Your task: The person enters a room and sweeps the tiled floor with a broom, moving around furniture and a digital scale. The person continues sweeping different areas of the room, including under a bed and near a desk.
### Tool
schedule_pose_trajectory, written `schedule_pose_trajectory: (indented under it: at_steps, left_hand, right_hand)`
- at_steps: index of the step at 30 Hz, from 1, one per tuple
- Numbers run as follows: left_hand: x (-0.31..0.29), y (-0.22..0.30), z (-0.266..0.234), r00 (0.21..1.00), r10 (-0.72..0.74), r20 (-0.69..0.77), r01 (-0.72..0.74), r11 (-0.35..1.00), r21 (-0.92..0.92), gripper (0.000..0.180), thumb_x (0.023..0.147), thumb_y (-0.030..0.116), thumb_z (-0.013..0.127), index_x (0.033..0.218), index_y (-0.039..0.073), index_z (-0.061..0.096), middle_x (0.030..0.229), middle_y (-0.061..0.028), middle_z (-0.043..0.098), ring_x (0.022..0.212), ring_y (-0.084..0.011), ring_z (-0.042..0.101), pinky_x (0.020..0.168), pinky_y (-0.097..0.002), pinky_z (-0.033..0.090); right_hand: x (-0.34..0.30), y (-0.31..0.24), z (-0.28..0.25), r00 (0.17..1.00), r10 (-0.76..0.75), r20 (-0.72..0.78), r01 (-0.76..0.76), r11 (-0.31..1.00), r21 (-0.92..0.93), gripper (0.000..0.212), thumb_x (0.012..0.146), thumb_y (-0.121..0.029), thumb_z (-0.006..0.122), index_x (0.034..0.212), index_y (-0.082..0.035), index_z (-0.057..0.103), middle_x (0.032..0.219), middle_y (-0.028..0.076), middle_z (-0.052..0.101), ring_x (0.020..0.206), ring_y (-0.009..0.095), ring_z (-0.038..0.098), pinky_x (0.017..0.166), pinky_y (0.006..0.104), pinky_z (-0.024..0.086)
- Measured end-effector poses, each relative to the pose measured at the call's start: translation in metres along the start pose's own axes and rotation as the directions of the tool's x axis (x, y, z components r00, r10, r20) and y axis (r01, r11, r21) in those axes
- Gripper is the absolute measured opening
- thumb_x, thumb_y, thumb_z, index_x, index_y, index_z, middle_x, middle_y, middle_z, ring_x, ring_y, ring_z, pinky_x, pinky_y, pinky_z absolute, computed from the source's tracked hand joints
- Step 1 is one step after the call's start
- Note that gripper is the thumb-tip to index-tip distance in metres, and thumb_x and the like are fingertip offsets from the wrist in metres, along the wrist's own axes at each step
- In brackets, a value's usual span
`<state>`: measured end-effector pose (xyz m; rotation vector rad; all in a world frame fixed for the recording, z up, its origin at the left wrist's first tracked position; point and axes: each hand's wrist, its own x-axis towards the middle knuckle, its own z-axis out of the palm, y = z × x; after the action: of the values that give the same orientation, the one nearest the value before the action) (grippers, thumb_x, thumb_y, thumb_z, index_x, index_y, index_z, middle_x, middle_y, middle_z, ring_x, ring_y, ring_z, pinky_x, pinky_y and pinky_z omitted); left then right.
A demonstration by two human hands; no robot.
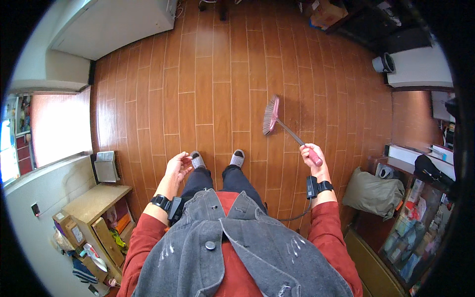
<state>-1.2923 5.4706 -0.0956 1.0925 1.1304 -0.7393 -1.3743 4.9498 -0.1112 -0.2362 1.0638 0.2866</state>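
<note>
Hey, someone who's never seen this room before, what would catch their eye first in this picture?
Probably the broom, right of centre, its pink head on the floor and its handle in the person's right hand. Next would likely come the shiny orange-brown floor filling the middle, then the grey denim vest over red sleeves at the bottom.

Pink-headed broom [289,131], grey-shafted, aslant, bristles [268,117] to the left

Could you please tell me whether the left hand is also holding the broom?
No, only the right hand grips the broom; the left hand is apart from it.
</note>
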Motion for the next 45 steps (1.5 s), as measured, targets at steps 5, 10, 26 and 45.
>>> schedule_pose_trajectory:
  at_steps: [5, 10, 26, 45]
  left_hand:
    - [0.015, 0.040, 0.011, 0.998, -0.009, 0.056, 0.010, 1.000, -0.029, 0.015, 0.081, 0.026, 0.058, 0.080, 0.011, 0.059, 0.077, -0.0045, 0.061, 0.078, -0.0185, 0.056, 0.073, -0.0372, 0.041]
    - [0.044, 0.098, 0.007, 0.978, -0.055, 0.200, 0.058, 0.998, -0.010, 0.014, 0.082, 0.026, 0.056, 0.083, 0.012, 0.058, 0.080, -0.0055, 0.061, 0.082, -0.0200, 0.056, 0.070, -0.0368, 0.044]
    - [0.082, 0.234, 0.004, 0.959, -0.070, 0.273, 0.048, 0.995, 0.087, 0.014, 0.080, 0.024, 0.058, 0.082, 0.010, 0.059, 0.078, -0.0063, 0.061, 0.080, -0.0200, 0.057, 0.070, -0.0352, 0.044]
    - [0.069, 0.205, 0.118, 0.996, -0.047, 0.070, 0.041, 0.995, 0.093, 0.013, 0.081, 0.025, 0.057, 0.082, 0.011, 0.057, 0.078, -0.0052, 0.060, 0.081, -0.0196, 0.056, 0.069, -0.0344, 0.044]
  right_hand:
    - [-0.018, 0.034, 0.044, 0.990, -0.128, -0.066, 0.116, 0.981, -0.158, 0.012, 0.082, -0.009, 0.050, 0.080, 0.003, 0.048, 0.068, 0.005, 0.050, 0.052, 0.008, 0.049, 0.044, 0.0161, 0.043]
    - [-0.021, 0.085, 0.058, 0.997, 0.071, 0.035, -0.076, 0.980, 0.184, 0.013, 0.082, -0.010, 0.048, 0.081, 0.003, 0.047, 0.065, 0.004, 0.048, 0.048, 0.009, 0.045, 0.042, 0.0177, 0.041]
    - [0.003, 0.226, 0.216, 0.988, 0.146, -0.052, -0.154, 0.964, -0.216, 0.034, 0.085, -0.005, 0.044, 0.118, -0.012, 0.037, 0.075, 0.007, 0.051, 0.050, 0.009, 0.043, 0.041, 0.0197, 0.038]
    - [0.144, 0.012, 0.186, 0.977, 0.144, 0.158, -0.146, 0.989, 0.001, 0.013, 0.082, -0.010, 0.051, 0.084, 0.003, 0.048, 0.072, 0.005, 0.052, 0.056, 0.007, 0.050, 0.045, 0.0174, 0.042]
